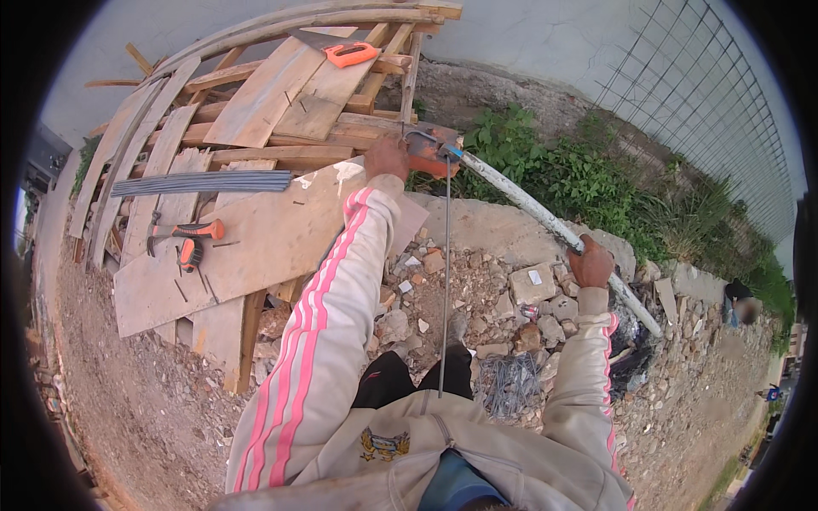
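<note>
Head view, then: a bending step seems to be in hand, judging by the setup. A thin metal rod [446,281] is set at a rust-orange plate [426,160] in the far middle, and its long straight part is run back near the wearer's body. A long whitish pipe [528,207] is joined there by a blue fitting [450,152] and slanted off to the near right. The pipe is clamped pretty solidly in the right hand [592,262], closer to its near end. The left hand [388,159] is curled at the plate's left side, but what's pinched in it, if anything, can't be told from here. For the next move, a steady sweep of the pipe is probably called for, with the rod kept from slipping at the plate.

As for the surface, it's a rough stack of planks [175,128], with a plywood sheet [256,243] laid across its near side. A bundle of grey rods [201,182], a hammer [198,230] and a tape measure [190,255] are left there, plus a saw [349,54] farther back. Outdoors, obviously: rubble [532,285] is strewn underfoot, and the pale wall [537,43] is fronted by weeds [528,162] and, far right, wire mesh [707,102].
</note>
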`<state>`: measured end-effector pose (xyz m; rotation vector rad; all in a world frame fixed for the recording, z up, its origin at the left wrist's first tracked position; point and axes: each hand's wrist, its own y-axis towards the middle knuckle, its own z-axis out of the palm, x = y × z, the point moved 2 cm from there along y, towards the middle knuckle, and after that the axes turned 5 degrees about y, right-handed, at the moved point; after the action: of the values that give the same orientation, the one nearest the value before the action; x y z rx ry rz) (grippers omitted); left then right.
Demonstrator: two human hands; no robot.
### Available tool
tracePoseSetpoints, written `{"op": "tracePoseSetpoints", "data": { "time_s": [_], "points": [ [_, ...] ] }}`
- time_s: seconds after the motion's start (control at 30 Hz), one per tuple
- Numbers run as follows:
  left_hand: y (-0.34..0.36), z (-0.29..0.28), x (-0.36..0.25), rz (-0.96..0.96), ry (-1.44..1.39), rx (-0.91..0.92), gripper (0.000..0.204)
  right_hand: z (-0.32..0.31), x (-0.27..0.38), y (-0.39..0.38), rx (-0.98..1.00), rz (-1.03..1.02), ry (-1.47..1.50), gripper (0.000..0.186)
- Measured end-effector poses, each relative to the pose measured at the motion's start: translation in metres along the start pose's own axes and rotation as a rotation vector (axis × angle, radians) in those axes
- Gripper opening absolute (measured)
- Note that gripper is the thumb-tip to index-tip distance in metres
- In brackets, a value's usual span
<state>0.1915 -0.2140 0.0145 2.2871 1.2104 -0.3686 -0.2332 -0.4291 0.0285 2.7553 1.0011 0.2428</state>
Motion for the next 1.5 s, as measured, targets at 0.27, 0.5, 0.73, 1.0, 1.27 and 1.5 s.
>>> {"op": "tracePoseSetpoints", "data": {
  "time_s": [0.27, 0.5, 0.73, 1.0, 1.27, 1.5],
  "points": [
    [-0.003, -0.007, -0.006, -0.067, -0.033, 0.011, 0.025, 0.004, -0.024, 0.029, -0.049, -0.096, -0.007, 0.041],
    [-0.004, -0.007, -0.003, -0.076, -0.068, 0.052, 0.029, 0.006, -0.021, 0.029, -0.033, -0.119, 0.038, 0.031],
    [-0.003, -0.005, -0.002, -0.044, -0.058, -0.022, 0.031, -0.002, -0.017, 0.028, -0.031, -0.116, 0.025, 0.035],
    [0.001, 0.010, 0.010, -0.087, 0.011, 0.049, 0.031, -0.048, -0.034, 0.019, 0.337, -0.288, 0.318, 0.057],
    [0.003, 0.007, 0.009, 0.057, -0.067, -0.046, 0.029, -0.087, -0.096, 0.001, 0.547, 0.039, 0.180, 0.051],
    [0.015, 0.016, 0.020, 0.053, -0.024, -0.024, 0.032, -0.098, -0.038, -0.075, 0.396, 0.172, 0.081, 0.038]
  ]
}}
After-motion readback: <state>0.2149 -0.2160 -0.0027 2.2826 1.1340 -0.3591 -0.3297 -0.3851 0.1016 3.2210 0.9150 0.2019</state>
